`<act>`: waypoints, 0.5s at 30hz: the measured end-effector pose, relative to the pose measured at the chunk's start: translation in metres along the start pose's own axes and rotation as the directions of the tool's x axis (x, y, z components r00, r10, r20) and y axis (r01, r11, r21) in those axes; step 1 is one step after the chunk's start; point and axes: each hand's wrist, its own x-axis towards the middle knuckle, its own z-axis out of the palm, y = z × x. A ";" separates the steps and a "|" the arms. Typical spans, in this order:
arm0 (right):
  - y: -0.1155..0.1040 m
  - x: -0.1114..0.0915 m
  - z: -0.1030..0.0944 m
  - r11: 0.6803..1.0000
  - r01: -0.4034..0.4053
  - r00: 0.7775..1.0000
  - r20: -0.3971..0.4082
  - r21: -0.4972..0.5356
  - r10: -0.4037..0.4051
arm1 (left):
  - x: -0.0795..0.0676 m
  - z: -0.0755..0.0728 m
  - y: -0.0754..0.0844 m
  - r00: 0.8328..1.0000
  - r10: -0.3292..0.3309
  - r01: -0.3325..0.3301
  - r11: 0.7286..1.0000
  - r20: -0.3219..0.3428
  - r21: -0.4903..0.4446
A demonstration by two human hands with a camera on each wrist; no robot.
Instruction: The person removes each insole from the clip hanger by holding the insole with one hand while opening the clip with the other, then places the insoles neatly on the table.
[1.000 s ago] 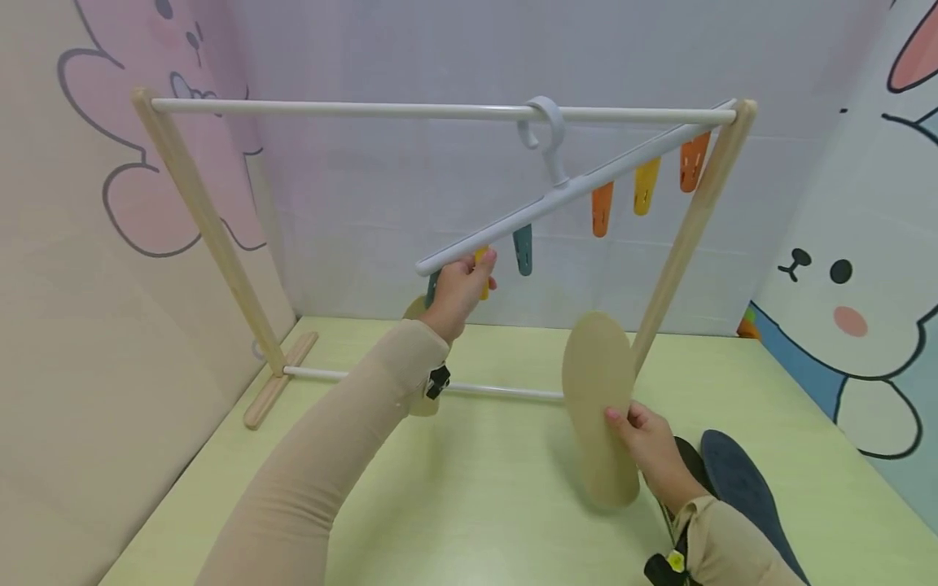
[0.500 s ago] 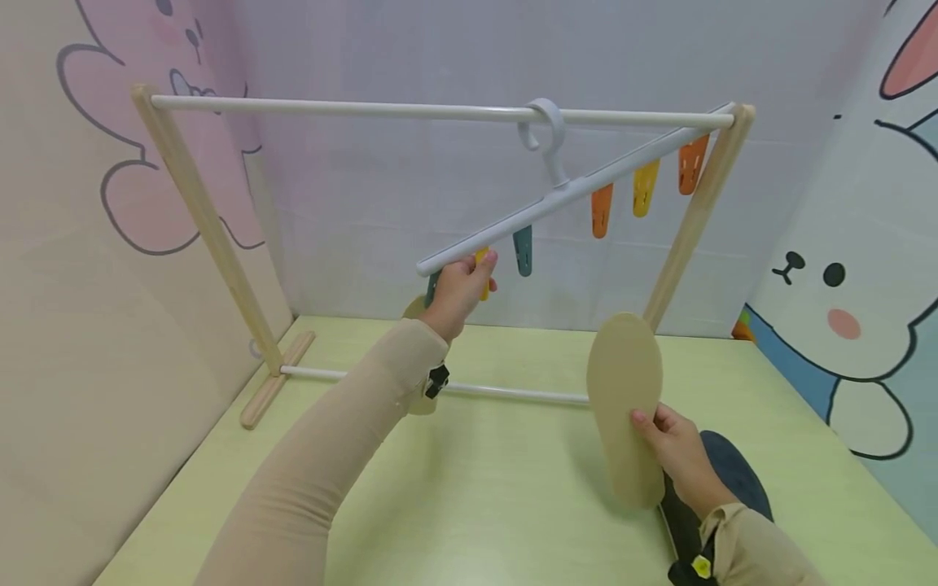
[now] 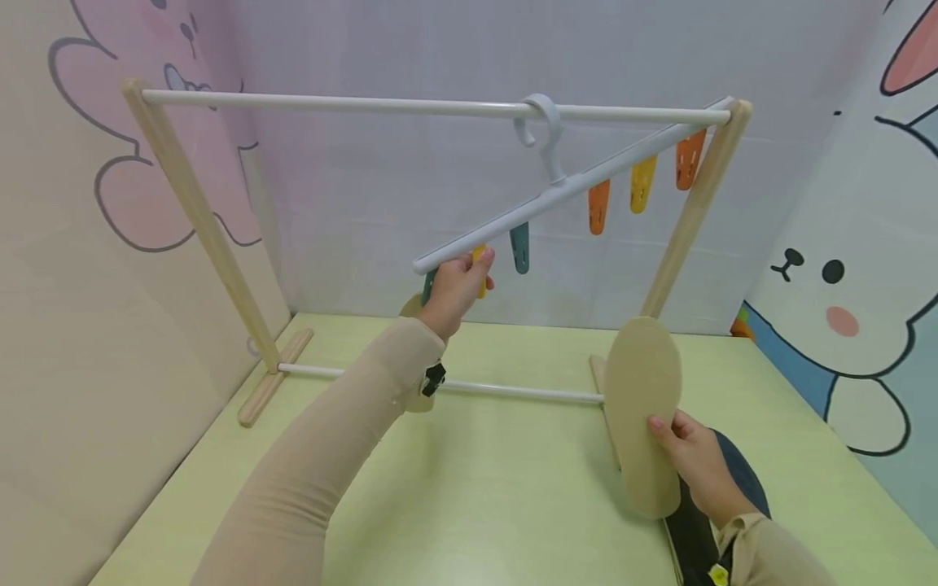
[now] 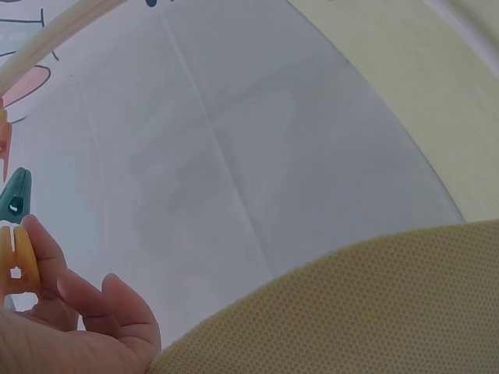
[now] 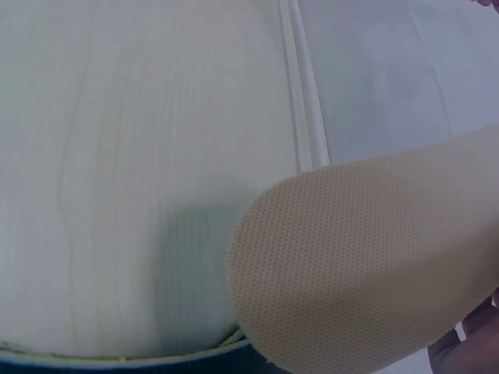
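My left hand [image 3: 454,297] reaches up under the low left end of a tilted white clip hanger [image 3: 513,218], pinching a yellow clip [image 4: 25,257] between thumb and finger. Beside it, a teal clip [image 3: 428,286] sits at the hanger's tip. A beige insole [image 4: 351,312] hangs below there, partly hidden behind my left arm in the head view. My right hand [image 3: 699,460] grips a second beige insole [image 3: 643,391] by its edge, thumb on the front, holding it upright above the table. Its textured surface fills much of the right wrist view.
The hanger hooks over the top bar [image 3: 330,103] of a wooden-legged rack. Further along hang another teal clip [image 3: 520,247], two orange clips and a yellow clip [image 3: 642,185]. A navy insole [image 3: 743,472] and a black insole [image 3: 692,529] lie beneath my right arm.
My right hand has carried its beige insole to the right and slightly down, uncovering the rack's right foot. My left hand stays at the hanger's left end.
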 end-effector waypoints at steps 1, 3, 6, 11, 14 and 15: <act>0.001 0.000 -0.002 1.000 -0.006 1.000 -0.001 0.002 0.006 | 0.000 0.000 0.000 1.000 -0.003 0.003 1.000 0.000 0.002; 0.002 -0.001 -0.006 1.000 -0.010 1.000 -0.004 -0.003 0.010 | 0.000 0.000 0.000 1.000 -0.005 0.005 1.000 -0.001 0.004; 0.005 -0.001 -0.013 1.000 0.004 1.000 -0.012 -0.018 -0.005 | 0.000 0.000 0.000 1.000 0.000 0.000 1.000 -0.004 0.005; 0.011 -0.003 -0.025 1.000 0.017 0.999 -0.038 -0.022 -0.018 | -0.001 0.000 0.002 1.000 0.005 -0.005 1.000 -0.007 0.005; 0.017 -0.004 -0.033 1.000 0.002 0.998 -0.064 -0.022 -0.003 | -0.001 0.000 0.002 1.000 -0.006 0.006 1.000 0.003 0.006; 0.018 -0.005 -0.036 1.000 -0.004 0.997 -0.072 -0.021 0.002 | -0.001 0.001 0.002 1.000 -0.008 0.008 1.000 0.008 0.004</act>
